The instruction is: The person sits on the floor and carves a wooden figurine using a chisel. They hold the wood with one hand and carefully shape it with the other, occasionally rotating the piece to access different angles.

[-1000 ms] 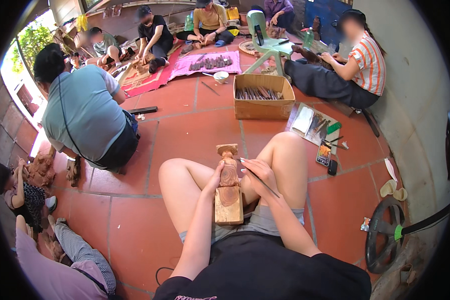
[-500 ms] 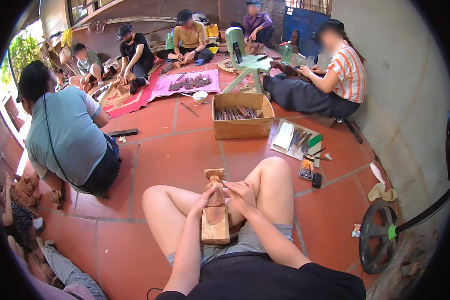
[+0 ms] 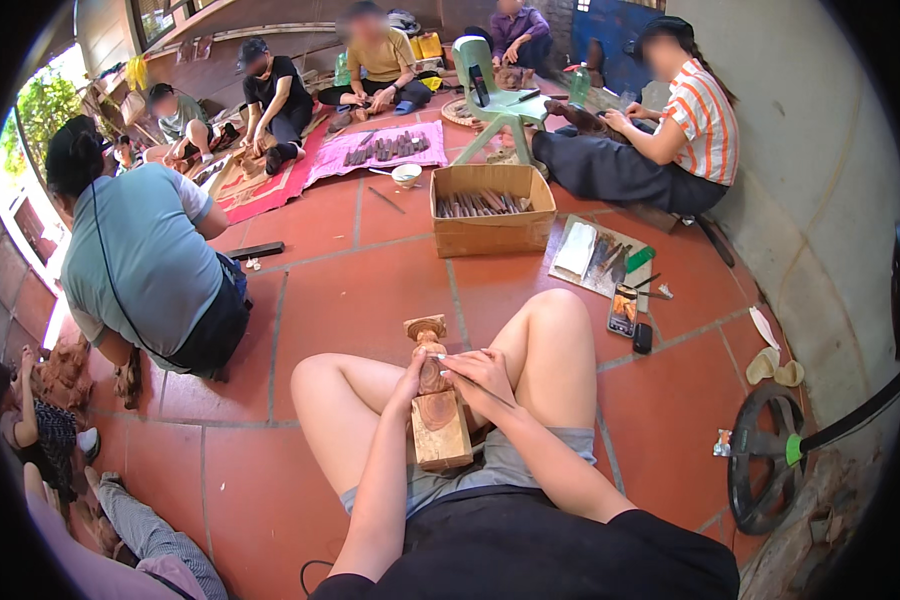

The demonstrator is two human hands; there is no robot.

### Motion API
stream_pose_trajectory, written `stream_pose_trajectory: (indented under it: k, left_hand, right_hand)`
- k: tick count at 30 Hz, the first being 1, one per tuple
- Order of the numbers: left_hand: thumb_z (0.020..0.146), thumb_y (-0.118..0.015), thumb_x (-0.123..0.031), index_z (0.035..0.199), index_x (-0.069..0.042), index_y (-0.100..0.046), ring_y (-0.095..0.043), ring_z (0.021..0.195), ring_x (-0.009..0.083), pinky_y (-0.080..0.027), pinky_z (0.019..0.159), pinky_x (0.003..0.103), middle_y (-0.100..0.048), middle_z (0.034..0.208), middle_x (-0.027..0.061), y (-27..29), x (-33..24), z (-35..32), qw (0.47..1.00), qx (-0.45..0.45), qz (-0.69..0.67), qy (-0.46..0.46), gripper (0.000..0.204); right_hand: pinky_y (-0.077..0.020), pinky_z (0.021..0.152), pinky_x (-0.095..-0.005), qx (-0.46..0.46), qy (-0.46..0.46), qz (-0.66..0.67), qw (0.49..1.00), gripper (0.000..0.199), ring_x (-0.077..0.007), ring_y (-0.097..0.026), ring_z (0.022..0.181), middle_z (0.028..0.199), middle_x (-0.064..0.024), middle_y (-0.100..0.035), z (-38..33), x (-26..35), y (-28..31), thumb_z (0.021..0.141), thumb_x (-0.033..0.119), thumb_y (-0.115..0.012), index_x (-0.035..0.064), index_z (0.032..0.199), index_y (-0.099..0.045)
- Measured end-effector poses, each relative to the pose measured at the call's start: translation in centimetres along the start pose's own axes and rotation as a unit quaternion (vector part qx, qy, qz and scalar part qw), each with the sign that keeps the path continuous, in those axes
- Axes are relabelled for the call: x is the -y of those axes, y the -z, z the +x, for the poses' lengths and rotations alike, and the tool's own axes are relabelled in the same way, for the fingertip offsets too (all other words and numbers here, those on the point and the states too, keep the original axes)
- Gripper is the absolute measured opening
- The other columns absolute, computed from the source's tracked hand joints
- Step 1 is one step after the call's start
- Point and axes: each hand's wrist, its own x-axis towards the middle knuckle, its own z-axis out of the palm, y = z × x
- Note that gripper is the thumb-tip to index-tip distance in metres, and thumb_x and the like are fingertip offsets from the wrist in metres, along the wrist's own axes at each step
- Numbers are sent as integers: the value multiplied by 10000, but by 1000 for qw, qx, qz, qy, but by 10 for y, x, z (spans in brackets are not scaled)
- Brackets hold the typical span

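R hand (image 3: 481, 371) has been brought nearer L hand (image 3: 411, 378) vs 1 s ago; finer control prob. allowed. Slim dark rod-like tool (image 3: 497, 398) is pinched in R fingers; brown carved wooden figure (image 3: 437, 408), block base at lap's (image 3: 518, 462) near edge, is wrapped by L fingers.

The carved figure (image 3: 436, 412) is matt, grained wood.
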Motion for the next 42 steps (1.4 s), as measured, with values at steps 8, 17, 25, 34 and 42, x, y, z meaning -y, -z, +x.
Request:
stream_pose_trajectory:
  k: [8, 17, 25, 34, 42]
  left_hand:
    - [960, -513, -480, 1191, -51, -582, -676, 869, 133, -560, 732, 261, -668, 1045, 58, 13, 6, 9, 998, -16, 33, -47, 492]
    - [934, -568, -465, 1224, -64, -567, -653, 972, 126, -540, 804, 267, -651, 1097, 48, 0, -5, -6, 996, -29, 83, -24, 496]
    - [901, -625, -380, 1201, -70, -565, -649, 939, 125, -536, 800, 268, -651, 1051, 36, 12, 3, 1, 999, -21, 46, 11, 436]
    - [906, -600, -417, 1155, -97, -577, -674, 824, 145, -564, 708, 285, -668, 990, 47, 2, -4, -4, 998, -23, 62, -10, 407]
    - [929, -581, -402, 1163, -40, -556, -674, 785, 163, -560, 697, 290, -665, 958, 79, 19, 11, 9, 999, -21, 25, -27, 431]
  right_hand:
    - [-346, 933, -367, 24, 26, 8, 999, 288, -145, -625, 978, 1100, -7, -702, -4, 7, 1, 837, 275, -696, 128, 1084, -709]
    - [-342, 964, -355, 66, -9, 27, 997, 295, -144, -632, 985, 1209, -18, -666, -5, 3, 5, 866, 230, -674, 132, 1144, -693]
    - [-343, 966, -359, 66, -4, 40, 997, 304, -153, -628, 1014, 1214, -14, -663, -6, -1, 2, 858, 240, -683, 125, 1140, -693]
    - [-384, 919, -328, 53, 12, 41, 998, 301, -172, -635, 992, 1180, -33, -678, -5, -2, 5, 816, 208, -710, 102, 1098, -705]
    - [-463, 800, -348, 17, -13, 114, 993, 166, -193, -652, 902, 902, -22, -719, -3, -2, 8, 766, 104, -715, 127, 927, -745]
